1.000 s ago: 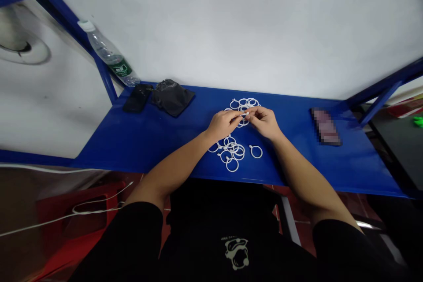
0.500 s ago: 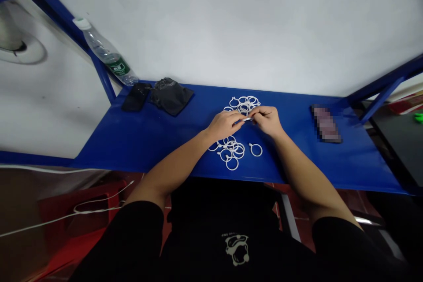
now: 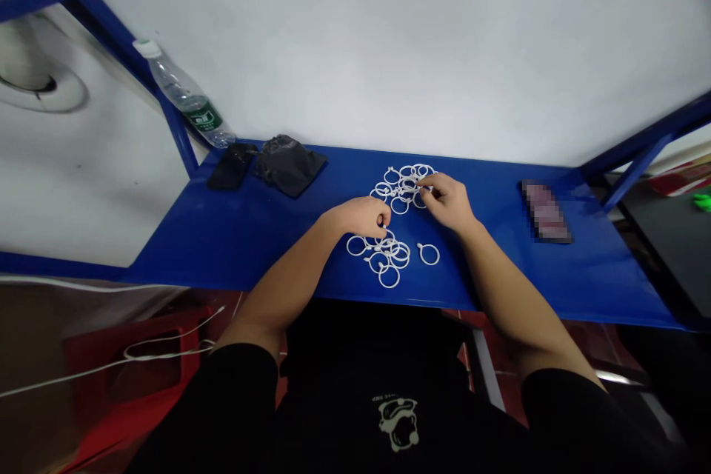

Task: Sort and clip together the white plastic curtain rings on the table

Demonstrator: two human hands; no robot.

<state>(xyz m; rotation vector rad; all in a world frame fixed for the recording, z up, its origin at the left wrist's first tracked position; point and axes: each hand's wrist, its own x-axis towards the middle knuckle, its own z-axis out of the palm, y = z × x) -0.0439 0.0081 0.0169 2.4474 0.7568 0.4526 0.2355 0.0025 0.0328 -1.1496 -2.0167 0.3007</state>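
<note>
White curtain rings with small eyelets lie in two loose heaps on the blue table. My left hand (image 3: 361,217) is over the near heap (image 3: 389,255), its fingers curled in a pinch on a curtain ring there, mostly hidden beneath them. At the edge of the far heap (image 3: 400,206) rests my right hand (image 3: 449,200), palm down, thumb and index finger apart, the fingertips next to some rings. One single curtain ring (image 3: 429,255) lies apart, to the right of the near heap.
A blue tabletop (image 3: 266,237) runs along a white wall. At its left back are a clear plastic bottle (image 3: 186,96), a dark flat object (image 3: 230,167) and a black drawstring pouch (image 3: 289,165). A blurred-out phone-like object (image 3: 546,211) lies at right. Below stands a red stool (image 3: 133,370).
My hands were together at the far heap, holding a white ring between them. They have parted: the left moved down to the near heap, the right stayed at the far one and loosened.
</note>
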